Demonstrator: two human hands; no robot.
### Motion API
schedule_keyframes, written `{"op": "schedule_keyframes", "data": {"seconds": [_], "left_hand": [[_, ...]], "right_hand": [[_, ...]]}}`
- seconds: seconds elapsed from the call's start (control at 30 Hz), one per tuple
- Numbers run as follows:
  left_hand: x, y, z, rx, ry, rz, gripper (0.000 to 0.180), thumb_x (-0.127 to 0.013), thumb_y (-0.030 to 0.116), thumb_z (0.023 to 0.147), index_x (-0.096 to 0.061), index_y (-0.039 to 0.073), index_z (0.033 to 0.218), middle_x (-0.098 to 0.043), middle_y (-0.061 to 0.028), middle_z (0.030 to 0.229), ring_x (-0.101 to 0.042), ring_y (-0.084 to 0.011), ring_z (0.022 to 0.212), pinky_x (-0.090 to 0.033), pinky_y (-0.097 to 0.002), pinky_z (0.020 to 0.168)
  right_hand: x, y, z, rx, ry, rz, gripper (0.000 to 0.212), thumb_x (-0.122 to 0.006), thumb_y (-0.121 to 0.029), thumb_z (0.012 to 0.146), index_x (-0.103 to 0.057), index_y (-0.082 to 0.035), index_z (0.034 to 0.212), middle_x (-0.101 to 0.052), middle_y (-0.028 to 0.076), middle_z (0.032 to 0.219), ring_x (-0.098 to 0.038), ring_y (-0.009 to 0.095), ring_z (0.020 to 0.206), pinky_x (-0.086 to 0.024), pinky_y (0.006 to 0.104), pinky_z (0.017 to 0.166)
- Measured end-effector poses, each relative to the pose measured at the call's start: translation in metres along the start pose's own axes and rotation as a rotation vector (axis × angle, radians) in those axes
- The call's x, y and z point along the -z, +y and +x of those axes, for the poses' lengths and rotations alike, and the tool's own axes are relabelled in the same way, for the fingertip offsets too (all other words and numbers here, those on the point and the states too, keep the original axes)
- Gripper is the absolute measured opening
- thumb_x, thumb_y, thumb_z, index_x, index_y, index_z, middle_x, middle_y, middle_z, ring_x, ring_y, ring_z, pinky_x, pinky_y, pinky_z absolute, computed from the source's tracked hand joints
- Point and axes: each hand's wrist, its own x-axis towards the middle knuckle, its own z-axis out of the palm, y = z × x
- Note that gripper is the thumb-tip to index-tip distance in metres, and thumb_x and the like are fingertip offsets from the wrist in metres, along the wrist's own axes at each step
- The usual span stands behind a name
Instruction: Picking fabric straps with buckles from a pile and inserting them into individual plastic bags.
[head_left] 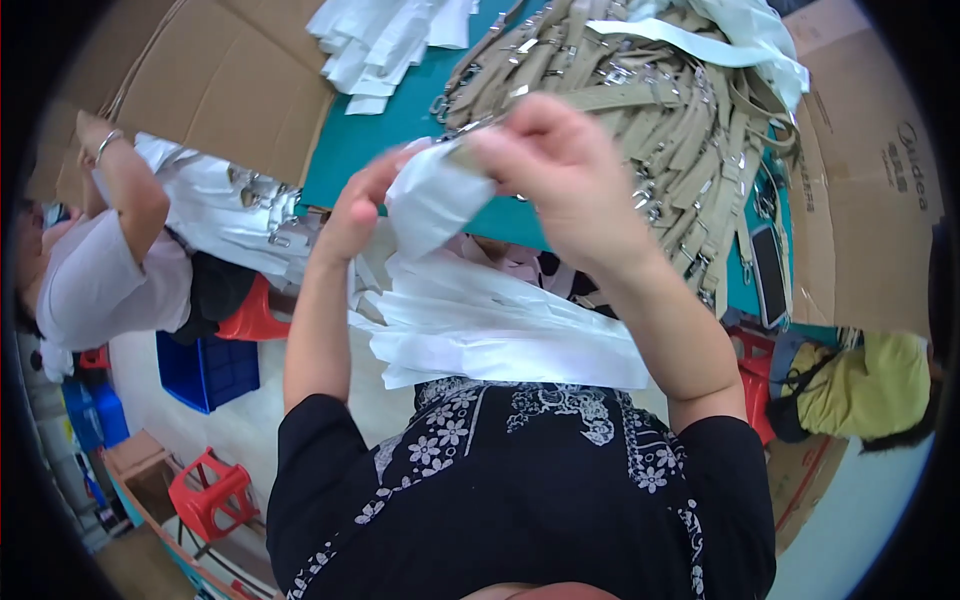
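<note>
Over the near edge of the table, my left hand (362,208) is closed on the side of a white sleeve (437,203), its fingers slightly blurred. My right hand (572,178) pinches at the sleeve's upper opening, where a bit of beige strap (463,157) and some metal show by the fingertips. Most of that strap is hidden by the sleeve and my fingers. Across my lap lies a stack of flat white sleeves (500,325). Beyond my hands, a large heap of beige straps (640,130) with metal clasps covers the green table (335,165).
More white sleeves (390,45) lie at the far left of the table. A phone (768,273) rests near its right edge. Cardboard boxes (225,70) flank the table. A co-worker (115,260) sits at left, another person (860,390) at right. A blue crate (208,372) and red stool (212,495) stand on the floor.
</note>
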Motion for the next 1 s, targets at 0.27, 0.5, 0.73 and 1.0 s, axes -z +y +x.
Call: {"op": "schedule_keyframes", "data": {"seconds": [0.27, 0.5, 0.73, 1.0], "left_hand": [[0.025, 0.017, -0.040, 0.520, -0.514, 0.591, 0.044, -0.072, 0.041, 0.067, -0.061, -0.002, 0.068, -0.055, 0.0014, 0.056, -0.047, -0.0049, 0.052, -0.037, -0.0221, 0.045], [-0.060, -0.023, -0.062, 0.548, -0.866, 0.703, 0.024, -0.055, 0.024, 0.084, -0.060, 0.001, 0.087, -0.057, -0.0135, 0.068, -0.057, -0.0234, 0.064, -0.044, -0.0338, 0.060], [-0.152, -0.148, -0.015, 0.414, -0.400, 0.805, 0.032, -0.054, 0.024, 0.082, -0.055, 0.000, 0.103, -0.058, -0.0162, 0.089, -0.056, -0.0307, 0.081, -0.044, -0.0378, 0.070], [-0.155, -0.213, -0.012, 0.111, -0.079, 0.802, 0.033, -0.057, 0.020, 0.079, -0.058, 0.007, 0.109, -0.059, -0.0127, 0.105, -0.057, -0.0236, 0.093, -0.044, -0.0357, 0.080]], "right_hand": [[0.214, -0.098, -0.223, 0.210, 0.555, 0.252, 0.031, -0.034, -0.018, 0.094, -0.048, 0.002, 0.113, -0.054, 0.013, 0.113, -0.051, 0.023, 0.107, -0.039, 0.0389, 0.096], [0.342, 0.074, -0.447, -0.197, 1.432, 0.145, 0.015, -0.048, -0.014, 0.088, -0.057, -0.003, 0.092, -0.061, 0.008, 0.091, -0.059, 0.018, 0.085, -0.048, 0.0325, 0.077], [0.325, 0.146, -0.399, -0.654, 1.116, -0.765, 0.038, -0.058, -0.016, 0.083, -0.049, 0.002, 0.115, -0.058, 0.009, 0.101, -0.054, 0.015, 0.089, -0.043, 0.0263, 0.079], [0.207, 0.030, -0.256, -0.548, 0.438, -0.856, 0.022, -0.061, -0.014, 0.079, -0.060, 0.002, 0.095, -0.063, 0.010, 0.084, -0.060, 0.014, 0.075, -0.047, 0.0266, 0.069]]}}
